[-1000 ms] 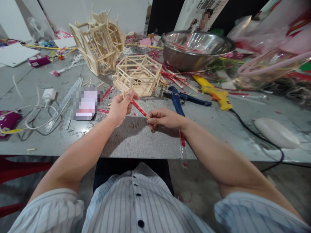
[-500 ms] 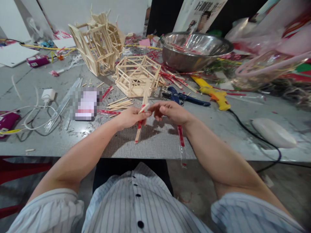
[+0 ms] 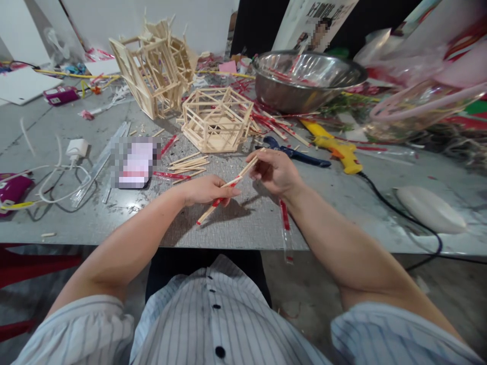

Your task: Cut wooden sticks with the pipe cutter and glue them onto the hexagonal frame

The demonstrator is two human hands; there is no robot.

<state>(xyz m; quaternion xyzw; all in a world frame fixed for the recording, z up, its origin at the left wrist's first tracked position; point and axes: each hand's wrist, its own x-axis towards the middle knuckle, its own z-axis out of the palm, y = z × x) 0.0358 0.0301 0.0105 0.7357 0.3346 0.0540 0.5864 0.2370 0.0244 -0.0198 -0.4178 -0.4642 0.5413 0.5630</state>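
Note:
A pair of pale wooden chopsticks [image 3: 207, 214] with red wrapper on them slants up to the right between my hands. My left hand [image 3: 213, 190] is closed round them near the middle. At their upper end, the fingers of my right hand [image 3: 274, 171] pinch the tips. A clear wrapper with a red band [image 3: 284, 218] lies by my right wrist, its end hanging over the table edge. Beyond my left hand lies a small pile of loose sticks [image 3: 188, 164]. Behind the hands stands a low hexagonal stick frame [image 3: 216, 121].
A taller stick structure [image 3: 152, 76] stands at the back left, a metal bowl [image 3: 297, 94] at the back right. Blue pliers [image 3: 300, 153] and a yellow glue gun [image 3: 335, 147] with a black cord lie right. A phone [image 3: 135, 165] and white charger [image 3: 77, 149] lie left.
The chopsticks have tilted from nearly upright to a slant toward the right. My right hand has moved slightly up and now pinches their upper end.

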